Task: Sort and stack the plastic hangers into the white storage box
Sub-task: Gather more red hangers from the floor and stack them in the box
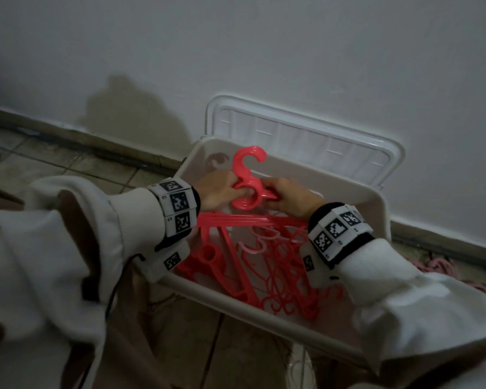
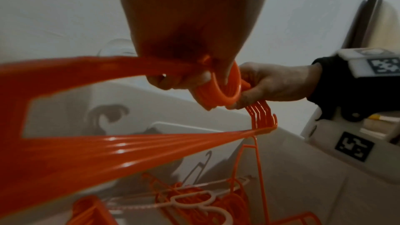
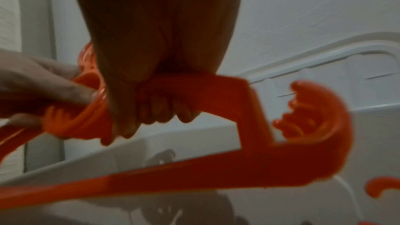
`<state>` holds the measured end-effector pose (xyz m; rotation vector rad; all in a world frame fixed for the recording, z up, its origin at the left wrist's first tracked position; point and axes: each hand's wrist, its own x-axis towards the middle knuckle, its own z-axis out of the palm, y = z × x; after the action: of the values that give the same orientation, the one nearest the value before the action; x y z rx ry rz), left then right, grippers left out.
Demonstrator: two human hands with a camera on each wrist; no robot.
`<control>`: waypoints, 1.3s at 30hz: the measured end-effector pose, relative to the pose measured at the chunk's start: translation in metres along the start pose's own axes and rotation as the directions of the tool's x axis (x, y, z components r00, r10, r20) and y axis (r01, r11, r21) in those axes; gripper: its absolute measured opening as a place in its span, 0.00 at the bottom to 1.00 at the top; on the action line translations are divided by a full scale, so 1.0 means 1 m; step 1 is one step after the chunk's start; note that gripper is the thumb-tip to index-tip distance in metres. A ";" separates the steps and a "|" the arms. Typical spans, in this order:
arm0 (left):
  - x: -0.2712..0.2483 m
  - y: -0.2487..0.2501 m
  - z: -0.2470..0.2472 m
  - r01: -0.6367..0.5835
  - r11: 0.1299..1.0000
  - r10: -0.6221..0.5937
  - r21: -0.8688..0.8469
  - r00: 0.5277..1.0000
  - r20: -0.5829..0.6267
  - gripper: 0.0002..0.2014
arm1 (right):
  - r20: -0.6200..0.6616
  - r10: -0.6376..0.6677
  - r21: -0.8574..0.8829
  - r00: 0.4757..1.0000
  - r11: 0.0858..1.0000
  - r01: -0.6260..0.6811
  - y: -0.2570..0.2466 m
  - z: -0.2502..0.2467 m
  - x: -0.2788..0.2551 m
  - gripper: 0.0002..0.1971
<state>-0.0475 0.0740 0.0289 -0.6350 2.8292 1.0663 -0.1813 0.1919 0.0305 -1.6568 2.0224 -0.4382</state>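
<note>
While both hands are clamping the same bundle of red hangers (image 1: 243, 192) over the white storage box (image 1: 378, 217), the step in hand looks like lowering an aligned stack onto what's already inside. Left hand (image 1: 218, 190) is curling its fingers through the ring at the neck of the bundle; right hand (image 1: 288, 196) is wrapping the flat shoulder bar just beside it, fingers closed round it in the right wrist view. Hooks are pointing up and away toward the wall, nested together, so alignment is looking decent.

To do it well, I'd say: keep both grips tight so the bundle isn't fanning out, keep the hooks all facing one way, and be lowering it flat, not tilted, with the bars parallel to the long side of the box.

Below the hands, loose hangers in the box (image 1: 278, 265) are lying tangled, a paler pink hanger (image 1: 253, 248) on top. Likely snag risk: hooks catching that tangle. Better to be setting the bundle on the barer far end, or flattening the pile first.

Box lid (image 1: 306, 136) is leaning on the wall behind the box, clear of the path.
</note>
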 end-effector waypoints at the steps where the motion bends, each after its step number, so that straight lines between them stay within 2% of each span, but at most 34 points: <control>1: 0.002 -0.003 0.001 0.033 0.999 -0.034 -0.022 0.999 -0.032 0.16 | 0.009 -0.006 0.009 1.000 1.000 0.006 0.003 -0.003 -0.001 0.25; 3: 0.003 -0.007 0.000 0.083 0.990 -0.087 -0.117 0.996 -0.030 0.19 | -0.010 0.032 0.026 0.999 0.999 -0.032 0.020 -0.009 -0.004 0.36; 5: 0.005 -0.012 -0.004 0.142 0.958 -0.156 -0.248 0.987 -0.036 0.09 | -0.055 0.189 0.071 0.980 0.980 -0.185 0.043 -0.012 -0.009 0.39; 6: 0.006 -0.015 -0.005 0.183 0.958 -0.205 -0.223 0.976 -0.079 0.07 | -0.062 0.295 0.083 0.953 0.953 -0.290 0.055 -0.011 -0.012 0.38; 8: 0.007 -0.020 -0.005 0.265 0.951 -0.287 -0.158 0.948 -0.137 0.14 | -0.027 0.477 -0.002 0.878 0.879 -0.477 0.077 -0.004 -0.019 0.34; 9: 0.007 -0.021 -0.004 0.271 0.944 -0.303 -0.189 0.939 -0.163 0.13 | 0.016 0.532 -0.083 0.847 0.844 -0.529 0.085 0.002 -0.023 0.31; 11: 0.005 -0.015 -0.005 0.261 0.926 -0.303 -0.273 0.945 -0.125 0.05 | 0.105 0.584 -0.226 0.805 0.802 -0.552 0.092 0.014 -0.029 0.28; 13: 0.008 -0.015 -0.006 0.230 0.929 -0.270 -0.290 0.957 -0.107 0.23 | 0.139 0.592 -0.292 0.794 0.791 -0.538 0.093 0.020 -0.031 0.22; 14: 0.009 -0.014 -0.006 0.234 0.929 -0.270 -0.287 0.958 -0.093 0.26 | 0.142 0.593 -0.305 0.792 0.788 -0.535 0.093 0.020 -0.031 0.19; 17: 0.008 -0.009 -0.004 0.248 0.932 -0.275 -0.266 0.959 -0.072 0.13 | 0.100 0.586 -0.333 0.804 0.782 -0.528 0.093 0.012 -0.031 0.14; 21: 0.012 -0.007 -0.004 0.283 0.919 -0.288 -0.275 0.957 0.021 0.12 | -0.085 0.511 -0.417 0.856 0.762 -0.496 0.082 -0.008 -0.034 0.09; 23: 0.013 -0.007 -0.005 0.289 0.916 -0.292 -0.279 0.956 0.030 0.11 | -0.162 0.463 -0.432 0.871 0.761 -0.484 0.072 -0.020 -0.036 0.09; 26: 0.014 -0.006 -0.005 0.286 0.907 -0.301 -0.309 0.954 0.000 0.11 | -0.061 0.448 -0.370 0.892 0.820 -0.438 0.062 -0.032 -0.036 0.09; 29: 0.017 -0.008 -0.003 0.276 0.884 -0.314 -0.376 0.949 -0.042 0.12 | 0.051 0.446 -0.386 0.894 0.834 -0.394 0.057 -0.023 -0.033 0.08; 36: 0.017 -0.012 -0.001 0.249 0.883 -0.309 -0.397 0.946 -0.094 0.15 | 0.002 0.423 -0.513 0.906 0.778 -0.362 0.039 0.008 -0.028 0.10; 39: 0.015 -0.013 0.000 0.250 0.899 -0.299 -0.359 0.950 -0.087 0.13 | 0.003 0.403 -0.530 0.915 0.777 -0.340 0.034 0.019 -0.021 0.11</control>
<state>-0.0564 0.0596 0.0177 -1.1426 2.5629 1.5245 -0.1955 0.2211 -0.0002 -1.4420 2.4419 0.3811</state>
